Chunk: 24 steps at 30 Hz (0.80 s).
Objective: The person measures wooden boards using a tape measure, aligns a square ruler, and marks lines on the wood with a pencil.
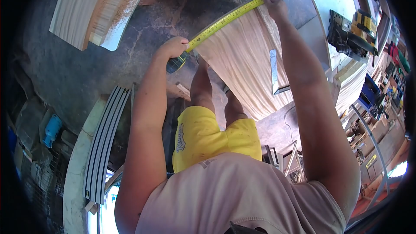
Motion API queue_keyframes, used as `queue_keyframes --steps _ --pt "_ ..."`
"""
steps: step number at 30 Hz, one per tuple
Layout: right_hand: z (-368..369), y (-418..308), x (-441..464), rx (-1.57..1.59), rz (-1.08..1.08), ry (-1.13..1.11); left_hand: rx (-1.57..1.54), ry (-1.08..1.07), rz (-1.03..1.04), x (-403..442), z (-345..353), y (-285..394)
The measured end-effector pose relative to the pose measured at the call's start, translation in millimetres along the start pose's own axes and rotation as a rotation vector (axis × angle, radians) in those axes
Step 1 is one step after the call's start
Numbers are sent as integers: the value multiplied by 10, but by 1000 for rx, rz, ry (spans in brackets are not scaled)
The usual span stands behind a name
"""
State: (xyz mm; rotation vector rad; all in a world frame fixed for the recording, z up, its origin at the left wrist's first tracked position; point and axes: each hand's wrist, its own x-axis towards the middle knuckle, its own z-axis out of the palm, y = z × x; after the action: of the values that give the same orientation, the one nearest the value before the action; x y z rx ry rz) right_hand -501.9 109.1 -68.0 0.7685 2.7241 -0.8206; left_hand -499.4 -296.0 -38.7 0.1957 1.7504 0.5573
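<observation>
A yellow tape measure (225, 21) is stretched along the far edge of a wood-grained board (242, 60). My left hand (174, 47) is closed at the near-left end of the blade, with the dark tape case just below its fingers. At the board's far right corner, my right hand (275, 8) pinches the other end of the blade. A metal square (274, 71) lies on the board near its right edge, beside my right forearm.
Stacked wood-grained panels (93, 8) stand at the upper left. A yellow and black power tool (363, 28) rests on a pale surface at the right. Striped metal rails (106, 143) lie at the lower left, near a blue tool (52, 130). My feet are beside the board.
</observation>
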Motion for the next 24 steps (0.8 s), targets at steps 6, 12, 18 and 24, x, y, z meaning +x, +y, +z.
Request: queue_keyframes --steps 6,12,18,24 --pt "-81 -122 -55 -18 22 -12 -16 2 -8 13 -5 -4" --pt "13 -37 69 58 -4 9 30 0 4 20 -36 30" --pt "29 2 29 54 0 55 103 44 16 93 -12 -5" --pt "3 -165 -19 59 116 78 121 61 36 72 -114 28"
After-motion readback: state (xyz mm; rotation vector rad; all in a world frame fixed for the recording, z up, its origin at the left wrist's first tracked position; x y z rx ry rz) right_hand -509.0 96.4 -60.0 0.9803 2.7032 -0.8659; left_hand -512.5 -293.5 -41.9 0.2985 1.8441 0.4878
